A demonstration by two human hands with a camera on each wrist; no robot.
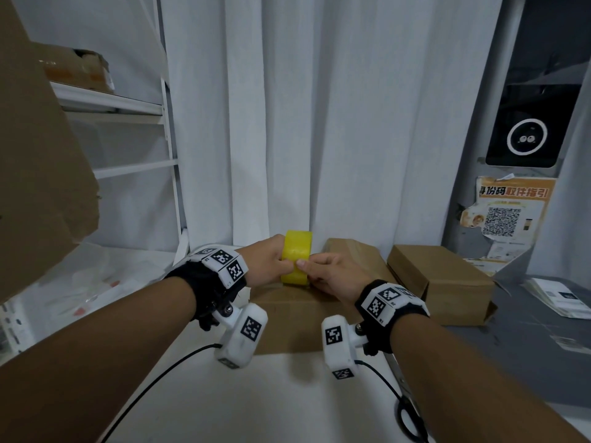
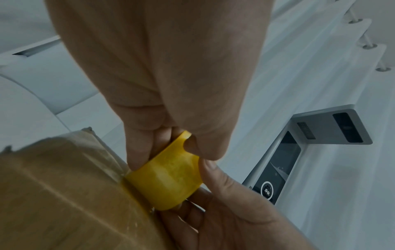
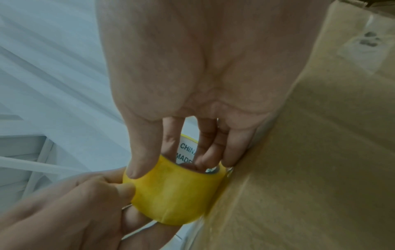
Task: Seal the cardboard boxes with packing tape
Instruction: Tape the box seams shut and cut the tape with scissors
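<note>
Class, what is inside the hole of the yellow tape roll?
Fingers of the right hand reach into the yellow tape roll, beside a printed core label; the rest is covered.

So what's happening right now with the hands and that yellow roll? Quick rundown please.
Both hands, left hand and right hand, grip the yellow tape roll. Roll stands on edge on the near cardboard box. Nothing in the way.

- Head view: dim, cool, even light; soft shadows only, and the white curtain shows no glare.
- Edges bow outward, with the shelf frame curving at left.
- Wrist views: murky, grainy, and soft on the close skin at the top of the frame.
</note>
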